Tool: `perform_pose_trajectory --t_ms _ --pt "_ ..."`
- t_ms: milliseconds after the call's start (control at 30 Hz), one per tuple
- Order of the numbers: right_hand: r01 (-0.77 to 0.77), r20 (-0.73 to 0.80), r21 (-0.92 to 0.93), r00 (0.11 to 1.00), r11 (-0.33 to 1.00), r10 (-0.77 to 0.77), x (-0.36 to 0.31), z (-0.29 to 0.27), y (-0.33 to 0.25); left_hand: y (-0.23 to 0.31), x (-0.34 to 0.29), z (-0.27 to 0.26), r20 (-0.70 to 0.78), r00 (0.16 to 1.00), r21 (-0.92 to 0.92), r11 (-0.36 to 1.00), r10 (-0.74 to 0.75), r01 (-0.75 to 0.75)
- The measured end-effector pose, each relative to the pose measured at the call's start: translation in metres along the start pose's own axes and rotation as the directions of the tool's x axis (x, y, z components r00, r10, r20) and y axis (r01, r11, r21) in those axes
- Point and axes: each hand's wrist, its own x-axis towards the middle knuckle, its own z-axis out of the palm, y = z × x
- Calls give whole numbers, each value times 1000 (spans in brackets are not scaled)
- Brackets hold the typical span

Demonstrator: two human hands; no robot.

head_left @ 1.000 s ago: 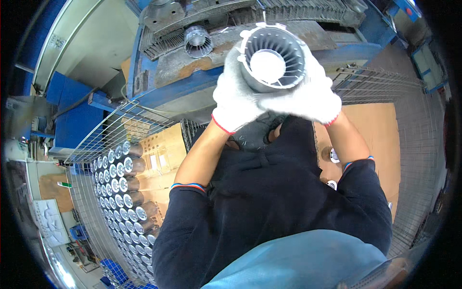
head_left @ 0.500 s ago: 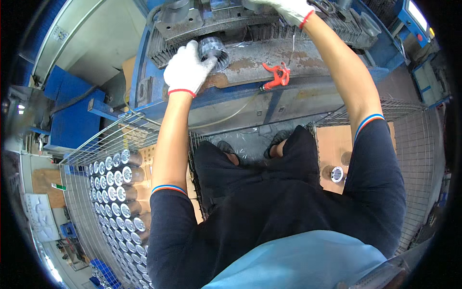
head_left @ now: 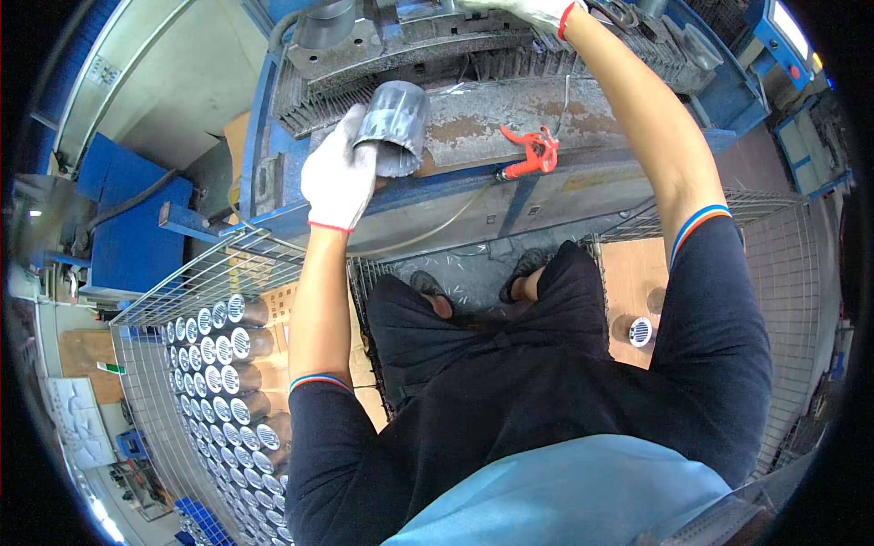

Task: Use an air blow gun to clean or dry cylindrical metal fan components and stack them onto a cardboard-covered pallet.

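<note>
My left hand [head_left: 340, 177], in a white knit glove with a red cuff, grips a grey metal cylinder [head_left: 397, 118] by its left side. The cylinder tilts over the near ledge of the machine [head_left: 473, 123], its open, notched end facing down towards me. Farther off, my right hand [head_left: 537, 9], gloved the same way, reaches over the machine bed at the top edge of the picture. Its fingertips are cut off there, so what they touch is hidden. A red air blow gun [head_left: 531, 153] hangs at the ledge between my arms.
A wire basket [head_left: 232, 250] on my left holds many stacked metal cylinders [head_left: 238, 343] with slotted ends. Another wire basket [head_left: 774, 218] on my right has a few cylinders [head_left: 635, 329] on a brown board. A control panel [head_left: 785, 36] stands at the far right.
My left hand has drawn the cylinder off the ledge towards me and turned its open end downward. My right hand has shifted slightly left and farther off.
</note>
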Motion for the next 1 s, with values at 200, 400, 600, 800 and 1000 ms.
perform_pose_trajectory --t_ms 200,400,600,800,1000 --pt "-72 7 -155 997 985 74 -9 -10 -5 5 -9 -38 -206 977 -248 969 -45 -8" --pt "-171 -72 -532 985 829 157 -19 -14 -19 -3 26 -59 -284 934 -574 818 -216 15" --pt "-206 -445 -320 895 925 45 -107 -69 -14 2 58 -74 -330 931 -413 911 -153 3" --pt "-281 -354 -240 917 929 185 -219 -152 121 18 106 -70 -156 842 -658 690 -516 301" --pt "-488 -350 -226 848 843 398 -299 -175 183 -15 141 -56 -307 923 -359 926 -233 115"
